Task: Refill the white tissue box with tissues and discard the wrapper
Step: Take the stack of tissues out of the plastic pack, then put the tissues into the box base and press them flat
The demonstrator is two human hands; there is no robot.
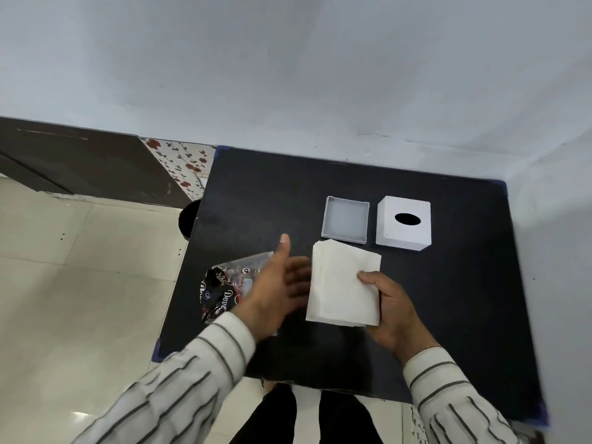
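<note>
One tissue stack (344, 283); one wrapper (224, 290); one box cover (403, 224); one box base (345, 223); two hands.

White tissues (344, 285), white box (404, 223), black table (262, 193), striped sleeves (179, 379).

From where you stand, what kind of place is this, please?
Probably a room in a home: a small black table pushed into the corner of plain pale walls, a glossy tiled floor, and a flowered panel beside dark furniture.

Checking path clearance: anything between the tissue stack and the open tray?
Nothing. In the head view, the tissue stack in the right hand has its far edge just short of the open tray; only bare black table shows.
</note>
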